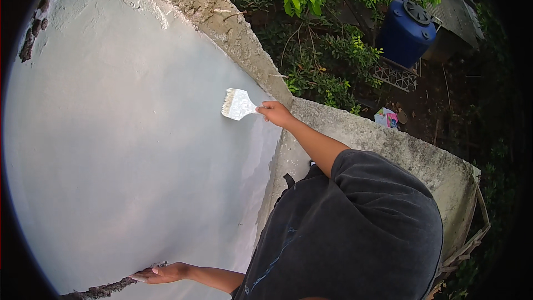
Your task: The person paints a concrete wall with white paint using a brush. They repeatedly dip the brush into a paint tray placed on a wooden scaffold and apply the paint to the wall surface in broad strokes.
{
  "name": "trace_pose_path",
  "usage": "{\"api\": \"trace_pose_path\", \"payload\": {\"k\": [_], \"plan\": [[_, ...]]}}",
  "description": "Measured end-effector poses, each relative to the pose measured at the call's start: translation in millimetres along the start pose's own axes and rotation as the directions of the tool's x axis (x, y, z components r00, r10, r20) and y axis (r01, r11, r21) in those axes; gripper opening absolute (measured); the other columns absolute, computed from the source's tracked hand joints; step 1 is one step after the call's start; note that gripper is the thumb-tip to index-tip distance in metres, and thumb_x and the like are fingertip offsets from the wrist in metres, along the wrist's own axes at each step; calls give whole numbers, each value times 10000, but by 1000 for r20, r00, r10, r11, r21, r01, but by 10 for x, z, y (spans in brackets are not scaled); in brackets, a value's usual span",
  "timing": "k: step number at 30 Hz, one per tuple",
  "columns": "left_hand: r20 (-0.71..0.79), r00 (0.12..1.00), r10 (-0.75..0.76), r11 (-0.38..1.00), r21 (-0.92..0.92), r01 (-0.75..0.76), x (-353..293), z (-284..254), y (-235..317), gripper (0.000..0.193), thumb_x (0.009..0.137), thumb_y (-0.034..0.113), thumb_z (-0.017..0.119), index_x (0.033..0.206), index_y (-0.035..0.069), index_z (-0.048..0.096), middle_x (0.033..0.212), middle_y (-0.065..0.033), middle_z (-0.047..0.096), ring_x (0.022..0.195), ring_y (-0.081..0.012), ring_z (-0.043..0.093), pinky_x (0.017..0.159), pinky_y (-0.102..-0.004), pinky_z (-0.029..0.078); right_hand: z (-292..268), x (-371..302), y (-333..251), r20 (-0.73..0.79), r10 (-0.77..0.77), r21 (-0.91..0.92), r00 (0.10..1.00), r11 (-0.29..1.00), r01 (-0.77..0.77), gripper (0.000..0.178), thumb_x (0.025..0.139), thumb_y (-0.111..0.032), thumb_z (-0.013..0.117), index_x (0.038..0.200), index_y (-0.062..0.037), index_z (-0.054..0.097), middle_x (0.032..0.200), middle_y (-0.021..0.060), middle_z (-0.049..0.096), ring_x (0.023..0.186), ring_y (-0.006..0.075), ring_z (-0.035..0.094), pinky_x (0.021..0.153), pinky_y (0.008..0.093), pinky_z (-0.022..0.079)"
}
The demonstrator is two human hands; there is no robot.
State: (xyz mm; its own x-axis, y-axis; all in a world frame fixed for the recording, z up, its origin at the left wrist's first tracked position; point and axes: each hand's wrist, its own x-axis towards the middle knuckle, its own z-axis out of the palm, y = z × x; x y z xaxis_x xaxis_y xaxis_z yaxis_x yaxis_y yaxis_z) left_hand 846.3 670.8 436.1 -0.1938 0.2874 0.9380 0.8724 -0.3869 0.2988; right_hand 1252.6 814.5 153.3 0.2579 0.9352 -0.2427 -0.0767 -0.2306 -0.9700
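Note:
In my right hand [276,114] is the handle of a wide, flat paintbrush [239,105], its fingers closed around it. The handle is white and smeared with paint, and the pale bristles point left against the wall [144,133], which has a whitish coat. My left hand [166,273] lies low on the left with its fingers stretched out. It rests at a rough, dark broken edge [105,290] of the wall and holds nothing that I can see.
Bare rough concrete [244,39] borders the wall's upper edge, with thin rods sticking out. A low concrete ledge [383,133] runs behind my right arm. Beyond it are leafy branches [333,50], a blue water tank [405,33] and wooden sticks [466,244].

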Motion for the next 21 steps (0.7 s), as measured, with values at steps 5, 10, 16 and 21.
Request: {"api": "trace_pose_path", "payload": {"k": [5, 10, 16, 21], "plan": [[32, 998, -45, 997, 64, 43, 43, 0, -71, 747, 968, 466, 372, 1461, -57, 166, 1499, -257, 231, 1393, -345, 270, 1138, -426, 249, 0, 162, 312, -108, 64, -208, 992, 974, -86, 350, 848, -390, 614, 811, -42, 636, 660, 47, 606, 626, 148, 590, 630, 299, 447], [46, 996, -74, 985, 157, 66, 41, -158, -187, 784, 962, 537, 359, 1466, -39, 189, 1495, -246, 256, 1385, -337, 295, 1127, -421, 270, -202, 94, 374, -126, 94, -329, 987, 935, -131, 386, 822, -426, 620, 856, -44, 656, 704, 68, 644, 669, 165, 624, 654, 310, 462], [83, 988, -129, 978, 178, 112, 62, -198, -84, 756, 963, 521, 365, 1471, -16, 210, 1505, -229, 254, 1386, -325, 302, 1115, -425, 290, -307, 415, 81, -15, -16, -9, 1000, 1000, 16, 328, 845, -363, 625, 839, -37, 661, 672, 53, 621, 640, 160, 596, 627, 302, 452], [86, 972, -218, 965, 164, 202, 62, -201, -22, 696, 967, 459, 385, 1483, 23, 215, 1528, -195, 231, 1392, -312, 297, 1106, -418, 300, -302, 520, 332, -35, 130, -186, 991, 973, -134, 325, 841, -359, 636, 832, -35, 665, 670, 53, 618, 630, 152, 588, 623, 298, 451]]}}
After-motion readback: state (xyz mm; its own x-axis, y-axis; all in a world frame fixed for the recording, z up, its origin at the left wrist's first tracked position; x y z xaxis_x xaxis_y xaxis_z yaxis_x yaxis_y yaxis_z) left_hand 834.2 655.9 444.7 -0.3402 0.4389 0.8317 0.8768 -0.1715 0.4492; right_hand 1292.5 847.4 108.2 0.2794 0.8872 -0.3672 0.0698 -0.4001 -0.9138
